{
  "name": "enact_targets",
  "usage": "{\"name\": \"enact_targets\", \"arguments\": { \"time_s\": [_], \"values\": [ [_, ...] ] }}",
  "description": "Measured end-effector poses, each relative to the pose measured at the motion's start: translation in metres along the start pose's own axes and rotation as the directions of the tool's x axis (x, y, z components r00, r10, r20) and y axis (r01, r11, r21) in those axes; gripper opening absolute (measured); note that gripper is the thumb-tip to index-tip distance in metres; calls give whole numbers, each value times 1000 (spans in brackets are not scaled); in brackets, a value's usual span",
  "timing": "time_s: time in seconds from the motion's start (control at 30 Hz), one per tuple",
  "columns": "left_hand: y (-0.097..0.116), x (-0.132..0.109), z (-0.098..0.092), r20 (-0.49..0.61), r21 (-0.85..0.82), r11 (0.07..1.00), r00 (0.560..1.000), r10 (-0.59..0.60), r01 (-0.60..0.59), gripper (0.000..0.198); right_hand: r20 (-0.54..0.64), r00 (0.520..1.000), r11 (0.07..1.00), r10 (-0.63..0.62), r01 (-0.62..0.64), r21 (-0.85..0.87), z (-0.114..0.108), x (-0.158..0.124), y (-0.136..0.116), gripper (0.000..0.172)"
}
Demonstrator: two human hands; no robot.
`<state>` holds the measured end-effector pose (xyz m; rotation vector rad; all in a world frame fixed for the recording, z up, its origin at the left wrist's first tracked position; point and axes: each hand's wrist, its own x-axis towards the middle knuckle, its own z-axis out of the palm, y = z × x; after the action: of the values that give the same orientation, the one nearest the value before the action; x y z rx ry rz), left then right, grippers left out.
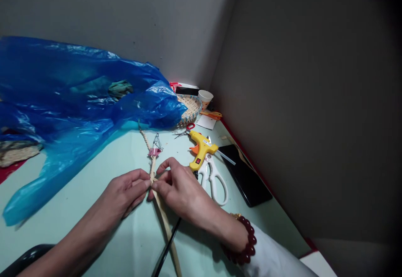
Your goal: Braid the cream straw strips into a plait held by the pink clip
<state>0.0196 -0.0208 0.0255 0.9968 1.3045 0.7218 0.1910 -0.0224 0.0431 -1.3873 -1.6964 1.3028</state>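
My left hand [130, 191] and my right hand [176, 187] meet at the middle of the pale green table [94, 210], both pinching a tan braided straw strand [153, 172]. The strand runs from under the blue bag toward me, and loose tan strips [168, 231] trail off below my fingers. A pink binder clip [155, 150] is clamped on the braid just beyond my fingertips. My right wrist wears a dark red bead bracelet [248, 241].
A big blue plastic bag [72, 92] fills the left. Right of my hands lie a yellow glue gun [201, 149], white-handled scissors [215, 182], small red-handled scissors [185, 130] and a black phone [245, 176]. A woven basket [190, 107] and paper cup [205, 98] sit in the corner.
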Motion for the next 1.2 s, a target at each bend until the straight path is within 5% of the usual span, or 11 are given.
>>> {"name": "enact_targets", "arguments": {
  "time_s": [0.1, 0.23, 0.5, 0.7, 0.77, 0.87, 0.93, 1.0, 1.1, 1.2],
  "values": [
    [-3, 2, -3, -10, 71, 997, 999, 36, -36, 31, 24, 997, 970, -73, 76, -229, -5, -7, -6, 2],
    [-2, 2, -6, -19, 162, 983, 996, 92, -87, 34, -17, 992, 916, -123, 107, -386, -6, -12, -10, 15],
    [0, -2, -7, -70, 226, 969, 990, 118, -100, 34, -24, 940, 748, -339, 254, -613, 10, -15, -3, 15],
    [2, -3, -12, -61, 175, 981, 993, 100, -88, 31, -55, 951, 810, -306, 229, -539, 6, -17, -7, 20],
    [0, -2, -13, -58, 157, 983, 993, 103, -92, 30, 9, 914, 731, -405, 329, -597, 13, -22, -5, 17],
    [-3, 0, -13, -29, 116, 990, 996, 89, -85, 29, 199, 821, 448, -536, 476, -757, 28, -30, 0, 18],
    [-5, 1, -12, -3, 82, 995, 998, 58, -57, 28, 321, 770, 292, -551, 539, -790, 38, -34, 3, 23],
    [-5, 1, -12, 19, 55, 998, 999, 30, -31, 28, 375, 759, 238, -533, 560, -794, 43, -35, 5, 21],
    [-4, 0, -12, 35, 44, 999, 999, 29, -30, 28, 364, 787, 291, -497, 547, -785, 44, -35, 5, 20],
    [0, -3, -13, 42, 50, 998, 998, 40, -42, 28, 235, 831, 518, -505, 509, -688, 35, -32, 1, 13]
  ]
}}
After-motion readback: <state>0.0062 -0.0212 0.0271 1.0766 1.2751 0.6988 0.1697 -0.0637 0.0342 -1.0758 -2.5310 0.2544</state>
